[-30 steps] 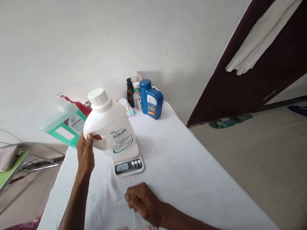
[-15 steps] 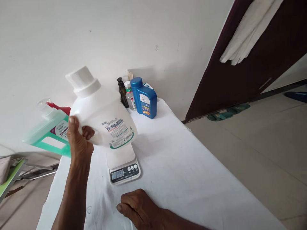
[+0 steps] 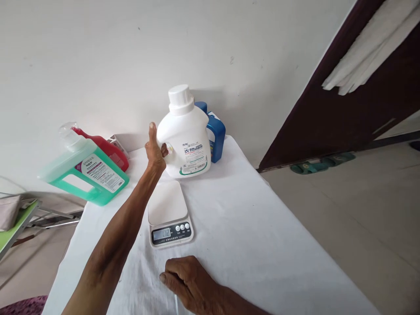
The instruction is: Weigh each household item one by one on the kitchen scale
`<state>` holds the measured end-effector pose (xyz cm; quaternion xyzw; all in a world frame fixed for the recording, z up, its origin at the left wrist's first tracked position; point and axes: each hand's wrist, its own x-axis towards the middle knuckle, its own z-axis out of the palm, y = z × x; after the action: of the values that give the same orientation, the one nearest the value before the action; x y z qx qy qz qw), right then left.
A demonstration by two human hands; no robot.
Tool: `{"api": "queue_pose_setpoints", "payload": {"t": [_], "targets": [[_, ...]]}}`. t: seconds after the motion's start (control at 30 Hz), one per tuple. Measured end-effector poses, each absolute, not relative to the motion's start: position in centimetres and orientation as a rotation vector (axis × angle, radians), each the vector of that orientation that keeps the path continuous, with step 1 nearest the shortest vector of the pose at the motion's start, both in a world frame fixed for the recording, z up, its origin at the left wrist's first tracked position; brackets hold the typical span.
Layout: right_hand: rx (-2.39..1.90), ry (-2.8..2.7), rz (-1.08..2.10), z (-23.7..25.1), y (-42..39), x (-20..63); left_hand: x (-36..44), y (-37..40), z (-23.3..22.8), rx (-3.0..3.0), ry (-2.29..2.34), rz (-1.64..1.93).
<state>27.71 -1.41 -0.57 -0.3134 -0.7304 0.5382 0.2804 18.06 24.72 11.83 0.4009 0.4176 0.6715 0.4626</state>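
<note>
A white laundry detergent jug (image 3: 188, 144) stands upright, or nearly so, at the far side of the table behind the scale. My left hand (image 3: 156, 151) is at its handle, fingers curled through the opening and thumb pointing up off the plastic. In front of the jug lies a white digital kitchen scale (image 3: 168, 205) with a bare platform and a lit display. Near the scale's front edge my right hand (image 3: 190, 280) rests on the cloth, fingers curled in and nothing visible in them.
Leaning at the table's left side is a green liquid jug (image 3: 98, 175), with a red bottle (image 3: 110, 151) behind it. A blue bottle (image 3: 218, 135) is partly hidden behind the white jug. White cloth (image 3: 249, 227) covers the table. Green slippers (image 3: 315, 165) lie on the floor.
My left hand has carried the white jug from above the scale, rightward and back to the far side. It now hides the small bottles. The scale's reading has changed; my right hand stays put.
</note>
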Motion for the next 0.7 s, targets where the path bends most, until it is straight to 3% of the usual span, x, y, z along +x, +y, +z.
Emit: {"api": "queue_pose_setpoints", "payload": {"t": [0.43, 0.7], "targets": [[-0.837, -1.952, 1.505, -1.0, -1.2, 27.1, 19.3, 28.0, 9.5, 0.933, 1.091, 1.661], [-0.795, -1.935, 1.516, -2.2, -1.5, 26.8, 18.7, 27.3, 9.3, 1.283, 1.266, 1.733]]}}
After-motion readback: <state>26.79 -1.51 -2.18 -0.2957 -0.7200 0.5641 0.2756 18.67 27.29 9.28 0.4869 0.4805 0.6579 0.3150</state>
